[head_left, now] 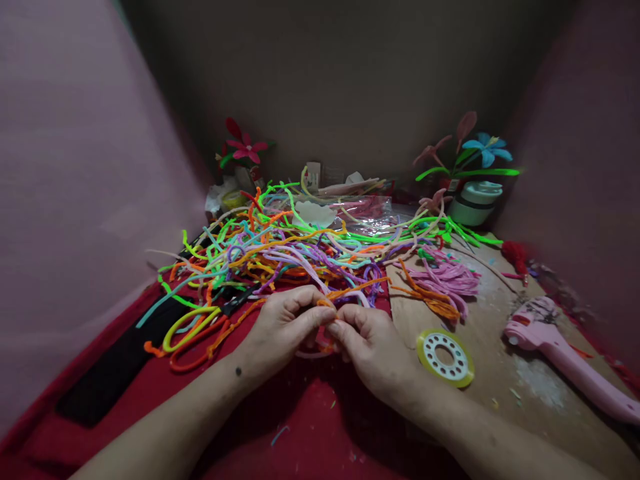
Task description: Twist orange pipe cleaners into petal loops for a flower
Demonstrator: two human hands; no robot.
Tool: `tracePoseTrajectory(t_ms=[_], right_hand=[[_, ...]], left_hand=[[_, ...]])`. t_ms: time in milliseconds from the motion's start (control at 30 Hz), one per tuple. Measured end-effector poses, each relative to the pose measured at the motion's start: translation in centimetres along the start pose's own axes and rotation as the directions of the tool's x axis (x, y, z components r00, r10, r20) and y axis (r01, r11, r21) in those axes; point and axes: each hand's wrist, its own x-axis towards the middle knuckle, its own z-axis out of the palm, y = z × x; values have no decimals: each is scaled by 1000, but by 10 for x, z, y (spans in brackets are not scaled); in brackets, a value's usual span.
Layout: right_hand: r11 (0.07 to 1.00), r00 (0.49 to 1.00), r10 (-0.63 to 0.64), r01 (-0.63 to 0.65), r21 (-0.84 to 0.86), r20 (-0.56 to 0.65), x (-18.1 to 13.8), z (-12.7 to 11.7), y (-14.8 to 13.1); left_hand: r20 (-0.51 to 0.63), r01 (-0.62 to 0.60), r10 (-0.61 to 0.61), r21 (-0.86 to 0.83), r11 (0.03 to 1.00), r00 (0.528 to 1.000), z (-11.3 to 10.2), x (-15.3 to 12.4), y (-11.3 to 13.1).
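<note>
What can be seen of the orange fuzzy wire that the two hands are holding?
The orange fuzzy wire is thin and looks like a soft, bendable pipe cleaner. The left hand and the right hand pinch it between their fingertips, close together, above the red cloth. One end runs up and right toward the colourful pile of wires; a curved part shows below the fingers. Its shape between the fingers is hidden.

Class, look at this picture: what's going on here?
A person's left hand and right hand meet over a red cloth, both pinching an orange pipe cleaner at the fingertips. Behind them lies a tangled pile of pipe cleaners in many colours. A yellow spool and a pink tool lie on the table to the right, untouched.
</note>
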Motion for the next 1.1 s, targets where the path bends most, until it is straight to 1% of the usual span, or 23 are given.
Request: tracePoseTrajectory(t_ms=[33, 100, 167, 233, 267, 333, 433, 500, 633, 700, 800, 867, 933, 967, 1033, 1100], right_hand=[[999, 1000, -10, 10, -36, 3, 0, 0, 0], [999, 1000, 2, -1, -54, 29, 2, 0, 2], [999, 998, 30, -32, 23, 63, 4, 0, 4], [983, 993, 70, -86, 164, 100, 6, 1, 5], [966, 988, 93, -119, 231, 122, 7, 1, 4], [930, 977, 139, -186, 317, 163, 8, 1, 3], [913, 969, 174, -225, 340, 173, 7, 2, 2], [917, 971, 184, -225, 329, 151, 6, 2, 3], [908, 972, 200, -232, 348, 125, 4, 4, 5], [892, 965, 217, -256, 372, 144, 4, 5, 4], [873, 956, 226, -283, 397, 185, 5, 6, 3], [865, 957, 216, -281, 415, 196, 6, 5, 2], [856, 957, 203, -276, 438, 207, 6, 4, 2], [848, 956, 199, -278, 450, 217, 5, 3, 3], [829, 950, 198, -294, 475, 243, 5, 1, 4], [809, 941, 202, -316, 495, 271, 5, 0, 5]], left_hand=[[-23, -34, 35, 51, 998, 999, 1, 0, -1], [-82, -144, 162, 191, 971, 983, 2, -1, -3], [-113, -235, 281, 307, 922, 953, 3, -1, -5], [-127, -264, 330, 368, 891, 935, 3, 0, -6], [-131, -257, 325, 375, 891, 937, 3, 0, -6], [-134, -209, 265, 334, 919, 955, 1, 1, -4], [-110, -142, 175, 256, 956, 978, 0, 1, -1], [-85, -152, 182, 273, 950, 980, -1, 1, -1], [25, -239, 248, 370, 898, 968, -5, 1, -2], [69, -263, 258, 407, 874, 964, -8, 1, -2], [86, -253, 239, 420, 871, 967, -10, 1, -1], [76, -188, 172, 339, 922, 982, -10, 1, 0], [82, -64, 52, 148, 987, 995, -10, 1, 1], [104, 3, -6, 32, 999, 995, -10, 1, 1], [177, 122, -95, -149, 981, 980, -10, 1, 0], [232, 196, -143, -221, 955, 962, -11, 2, -2]])
